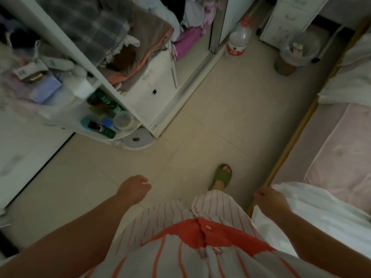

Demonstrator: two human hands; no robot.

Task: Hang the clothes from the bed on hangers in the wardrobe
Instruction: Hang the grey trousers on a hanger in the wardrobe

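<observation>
Both hands hang low in front of the person, who looks straight down at the tiled floor [200, 117]. Left hand [133, 187] has its fingers curled into a loose fist over the floor and holds nothing. Right hand [269, 199] hovers at the edge of the bed [331, 157], its fingers bent and pinching the near edge of a white garment [313, 213] that lies spread over the bed's lower corner; how firm the pinch is cannot be told, since the fingertips are partly hidden. More white cloth [349, 85] lies rumpled further up the bed, on the pink sheet.

Across the floor stands the wardrobe [140, 77], open, its sliding door track [184, 91] running along the floor. Inside it hang and lie grey, brown, orange and purple clothes, bunched together; no hanger can be made out clearly. A rounded end shelf [124, 133] on the wardrobe's near corner carries bottles and a small tub. A large plastic water bottle [239, 41] with a red label stands on the floor beside the track, and a clear bin [297, 51] stands near a white drawer unit [285, 19]. One foot in a green slipper [220, 175] is planted on the tiles between the hands.
</observation>
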